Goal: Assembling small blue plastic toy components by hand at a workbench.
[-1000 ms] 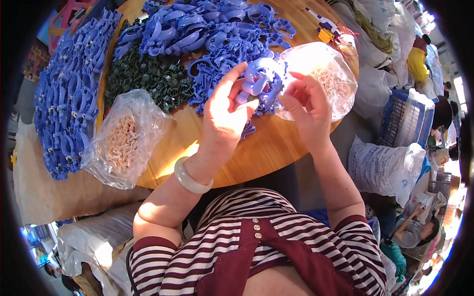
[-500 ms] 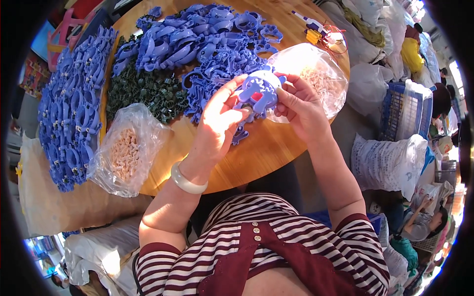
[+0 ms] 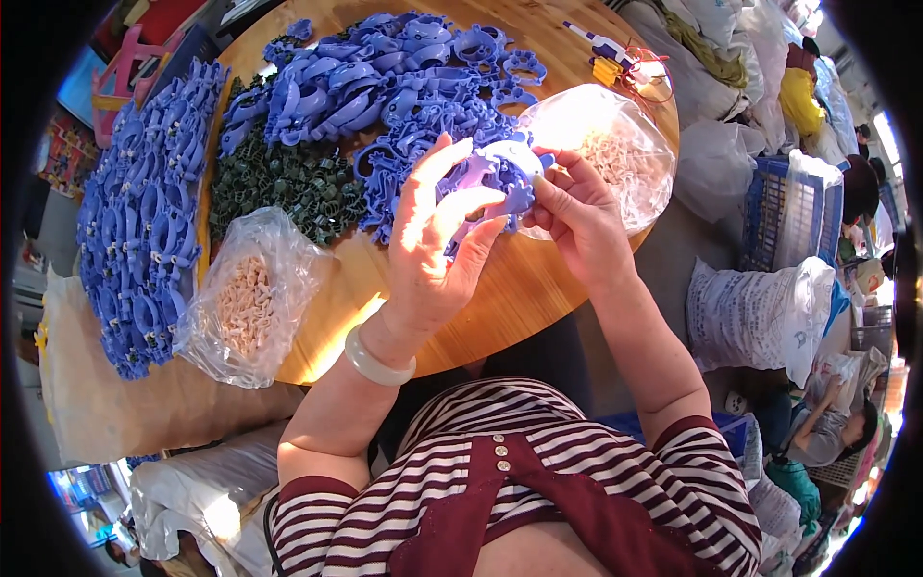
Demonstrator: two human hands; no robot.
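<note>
A blue-violet plastic part [image 3: 516,185], rounded with curved cut-outs, is up over the near side of the pile. My right hand [image 3: 580,212] pinches its right edge between thumb and fingers. At the part's left side is my left hand [image 3: 437,236], fingers spread and thumb apart, close to or touching its edge; which of the two cannot be made out. Behind the hands lies a heap of similar blue plastic parts [image 3: 356,82]. Small dark green pieces [image 3: 284,183] form a pile to its left.
Clear bags of small beige pieces lie left [image 3: 245,298] and right [image 3: 625,159] on the round wooden table [image 3: 471,327]. Rows of blue parts [image 3: 144,221] stand at far left. A tool with yellow and red wires [image 3: 611,62] lies at the back right. Sacks [image 3: 755,313] and a blue crate [image 3: 788,216] stand right.
My left fingers have loosened and spread from the blue part, and that hand has shifted slightly toward me. The part has turned, while my right hand keeps its pinch.
</note>
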